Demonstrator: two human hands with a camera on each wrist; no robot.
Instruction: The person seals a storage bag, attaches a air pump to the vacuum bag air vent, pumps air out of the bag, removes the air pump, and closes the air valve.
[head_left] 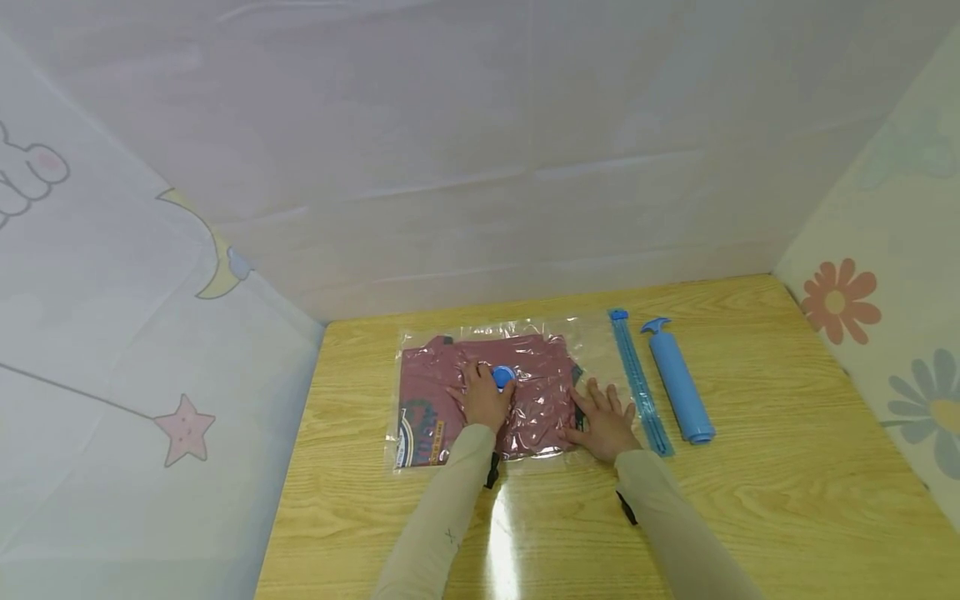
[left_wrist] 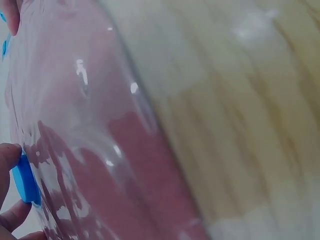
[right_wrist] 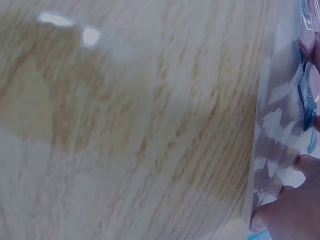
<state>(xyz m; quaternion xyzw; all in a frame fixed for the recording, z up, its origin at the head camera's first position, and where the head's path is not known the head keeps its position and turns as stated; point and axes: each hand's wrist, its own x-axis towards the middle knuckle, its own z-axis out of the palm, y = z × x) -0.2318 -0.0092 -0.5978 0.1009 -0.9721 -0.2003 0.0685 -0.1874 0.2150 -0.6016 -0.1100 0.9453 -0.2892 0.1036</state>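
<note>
A pale wooden table (head_left: 750, 500) stood boxed in by white sheets printed with a moon, a star and flowers. From above, a clear vacuum storage bag (head_left: 592, 350) lay flat on it, holding a folded maroon garment (head_left: 427, 375) with a printed patch at its near left corner. The left hand (head_left: 483, 398) rested on the middle of the bag, fingers extended, their tips touching the round blue valve (head_left: 503, 376). The right hand (head_left: 603, 421) lay spread and flat on the bag's right side, fingers straight, pressing the plastic. Just beyond the bag's right edge lay a long blue sealing clip (head_left: 639, 383), and beside that a blue hand pump (head_left: 678, 385), a smooth cylinder with a curved handle.

To my eye this looked like the smoothing stage, air being pushed toward the valve; the pump lay untouched, so the next move would call for seating it squarely on the valve while the bag stayed flat.

The left wrist camera showed glossy, crinkled film over dull red cloth, with fingertips (left_wrist: 7, 160) against the valve's hard blue edge (left_wrist: 25, 180).

The right wrist camera showed mostly blurred wood grain, the bag's wrinkled transparent edge (right_wrist: 272, 150), and part of that hand (right_wrist: 292, 212) on it.
</note>
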